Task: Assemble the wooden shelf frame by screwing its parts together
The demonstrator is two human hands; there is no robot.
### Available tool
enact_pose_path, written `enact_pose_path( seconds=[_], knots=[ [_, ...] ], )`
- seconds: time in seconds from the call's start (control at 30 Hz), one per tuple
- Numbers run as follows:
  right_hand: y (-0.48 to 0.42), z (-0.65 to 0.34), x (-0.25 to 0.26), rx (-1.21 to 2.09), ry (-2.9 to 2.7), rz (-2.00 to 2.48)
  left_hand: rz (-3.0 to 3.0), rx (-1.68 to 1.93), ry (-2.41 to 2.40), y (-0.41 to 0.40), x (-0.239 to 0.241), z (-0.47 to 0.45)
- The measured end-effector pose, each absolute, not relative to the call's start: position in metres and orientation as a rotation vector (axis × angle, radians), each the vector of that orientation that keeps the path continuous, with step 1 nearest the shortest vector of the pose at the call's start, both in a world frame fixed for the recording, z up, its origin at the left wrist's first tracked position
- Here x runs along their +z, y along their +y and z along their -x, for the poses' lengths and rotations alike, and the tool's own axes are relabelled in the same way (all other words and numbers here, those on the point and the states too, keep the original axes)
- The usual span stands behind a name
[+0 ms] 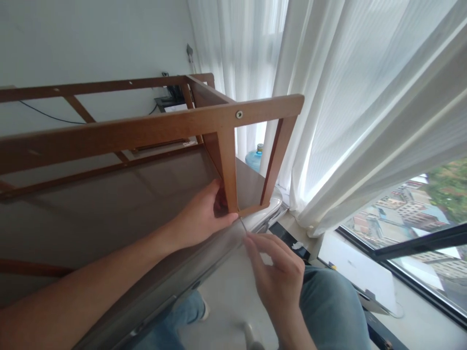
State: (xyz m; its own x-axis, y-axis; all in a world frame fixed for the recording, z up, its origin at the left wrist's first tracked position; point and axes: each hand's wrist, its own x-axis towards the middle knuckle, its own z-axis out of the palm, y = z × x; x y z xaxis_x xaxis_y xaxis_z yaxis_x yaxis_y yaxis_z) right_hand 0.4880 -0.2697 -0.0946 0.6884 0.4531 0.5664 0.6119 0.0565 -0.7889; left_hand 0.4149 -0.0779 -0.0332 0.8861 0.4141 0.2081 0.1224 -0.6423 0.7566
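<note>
A brown wooden furniture frame (153, 119), with long rails and short posts, rests on a grey surface. My left hand (202, 214) is closed around the foot of its near post (228, 170). The thumb presses near the bottom corner, and the other fingers are partly hidden behind the post. My right hand (275, 265) pinches a thin metal rod (243, 225), which looks like a hex key. Its far tip meets the lower corner of the frame, just beside my left thumb. A round metal fitting (239, 114) sits in the upper rail above the post.
White curtains (314, 97) hang behind the frame, with a blue water bottle (254, 158) between. A white panel-like object (357, 272) lies by the window at right. My knee (332, 306) is close to my right hand. A cable (51, 115) runs along the wall.
</note>
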Motion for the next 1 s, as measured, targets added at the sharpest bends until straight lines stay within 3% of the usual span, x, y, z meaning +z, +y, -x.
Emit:
enact_pose_path(
  seconds=[0.23, 1.0],
  knots=[
    [-0.2681, -0.4886, -0.0991, 0.023, -0.71, 1.517, -2.244, 0.473, 0.392, -0.0768, -0.0354, -0.4147],
    [-0.2688, -0.4925, -0.0989, -0.176, -0.904, 1.582, -2.373, 0.512, 0.483, -0.083, -0.0309, -0.4146]
  ],
)
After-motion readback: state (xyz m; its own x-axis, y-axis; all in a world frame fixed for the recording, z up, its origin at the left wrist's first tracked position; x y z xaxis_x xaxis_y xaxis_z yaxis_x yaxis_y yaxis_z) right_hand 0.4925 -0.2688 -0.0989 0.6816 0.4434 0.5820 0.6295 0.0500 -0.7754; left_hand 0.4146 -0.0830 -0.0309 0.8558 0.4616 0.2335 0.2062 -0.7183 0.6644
